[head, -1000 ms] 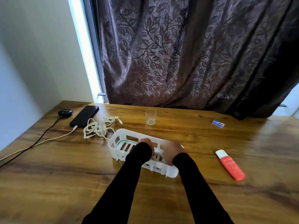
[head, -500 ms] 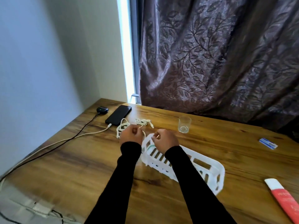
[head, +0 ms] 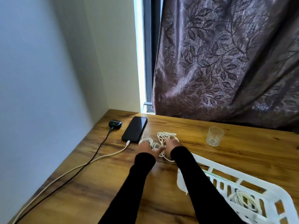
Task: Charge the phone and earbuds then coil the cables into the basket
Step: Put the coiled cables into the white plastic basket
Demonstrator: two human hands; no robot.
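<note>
I see both hands down on the loose white cable, left hand and right hand with fingers spread, beside the phone.

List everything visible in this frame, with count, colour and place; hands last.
phone: 1, black, far left of table, white cable plugged in
earbuds case: 1, black, left of phone, green light on, black cable attached
loose cable: 1 tangle, white, right of phone
basket: 1, white, near right
coiled cable: 1, white, inside basket
glass: 1, clear, right of tangle
table: 1, wood
curtain: 1, brown, behind
left hand: on tangle
right hand: on tangle
</note>
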